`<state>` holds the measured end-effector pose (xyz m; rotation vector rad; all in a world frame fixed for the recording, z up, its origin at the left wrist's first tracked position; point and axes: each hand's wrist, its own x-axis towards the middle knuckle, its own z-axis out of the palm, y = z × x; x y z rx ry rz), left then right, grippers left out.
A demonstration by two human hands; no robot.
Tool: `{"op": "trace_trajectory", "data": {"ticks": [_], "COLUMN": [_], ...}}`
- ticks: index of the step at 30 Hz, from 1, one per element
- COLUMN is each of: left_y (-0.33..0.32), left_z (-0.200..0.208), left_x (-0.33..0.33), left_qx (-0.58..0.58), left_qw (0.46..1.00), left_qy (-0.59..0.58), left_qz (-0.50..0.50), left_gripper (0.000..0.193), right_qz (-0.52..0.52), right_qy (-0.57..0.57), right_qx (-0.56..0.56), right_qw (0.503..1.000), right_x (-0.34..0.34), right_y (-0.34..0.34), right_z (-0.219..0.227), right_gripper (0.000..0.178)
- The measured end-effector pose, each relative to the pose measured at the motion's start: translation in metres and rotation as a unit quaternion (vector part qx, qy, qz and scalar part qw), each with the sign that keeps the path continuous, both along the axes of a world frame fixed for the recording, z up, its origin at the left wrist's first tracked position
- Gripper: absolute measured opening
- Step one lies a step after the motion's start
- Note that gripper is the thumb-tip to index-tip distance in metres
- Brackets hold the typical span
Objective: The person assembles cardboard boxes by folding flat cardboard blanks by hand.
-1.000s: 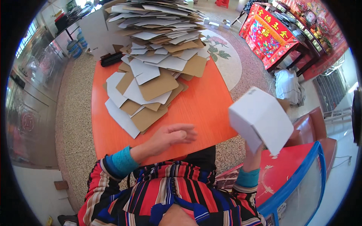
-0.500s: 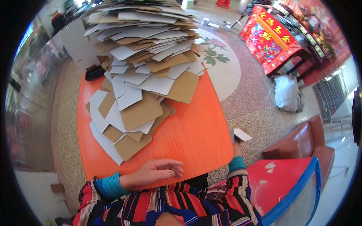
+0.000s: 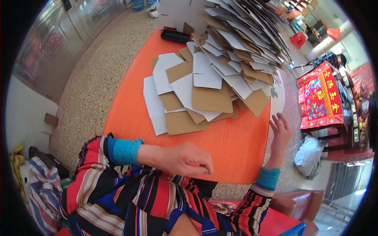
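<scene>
A tall, leaning pile of flat cardboard pieces (image 3: 212, 98), white on one face and brown on the other, lies on the orange table (image 3: 232, 149). The nearest pieces fan out loosely toward me. My left hand (image 3: 191, 159) hovers over the table's near edge with its fingers curled in and nothing visible in them. Off the table's right edge, my right hand (image 3: 281, 131) is raised, fingers apart and empty. Neither hand touches the pile. Both wrists show teal cuffs under striped sleeves.
A black case (image 3: 175, 36) rests at the table's far left corner. To the right stand a table with a red embroidered cloth (image 3: 321, 96), a white bag (image 3: 309, 157) and a brown leather seat (image 3: 299, 204). A striped bag (image 3: 43, 192) sits at lower left.
The view has swung, so the table and pile appear farther right. My right hand has come up and no longer holds the flat, pale piece. My left hand's fingers have curled in more.
</scene>
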<state>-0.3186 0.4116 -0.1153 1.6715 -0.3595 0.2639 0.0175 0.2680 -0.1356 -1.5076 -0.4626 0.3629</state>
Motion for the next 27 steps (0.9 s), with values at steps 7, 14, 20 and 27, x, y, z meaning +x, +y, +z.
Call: {"op": "trace_trajectory", "data": {"ticks": [7, 14, 20, 27], "left_y": [0.044, 0.057, 0.088, 0.107], "left_z": [0.032, 0.035, 0.006, 0.005], "left_x": [-0.025, -0.039, -0.042, -0.047], "left_qx": [0.075, 0.100, -0.009, 0.003], "left_qw": [0.974, 0.962, 0.942, 0.915], "left_qy": [-0.104, -0.047, 0.003, 0.005], "left_qz": [0.186, 0.248, 0.336, 0.404], "left_gripper": [0.010, 0.009, 0.011, 0.010], "right_qz": [0.024, 0.081, 0.051, -0.007], "right_qy": [-0.279, -0.449, -0.517, -0.642], "right_qx": [-0.172, -0.195, -0.212, -0.222], "right_qw": [0.944, 0.868, 0.828, 0.733], "right_x": [-0.082, -0.103, -0.102, -0.143], "right_y": [0.018, 0.039, 0.042, 0.056], "right_z": [0.033, 0.027, 0.015, 0.023], "right_gripper": [0.030, 0.032, 0.034, 0.032]}}
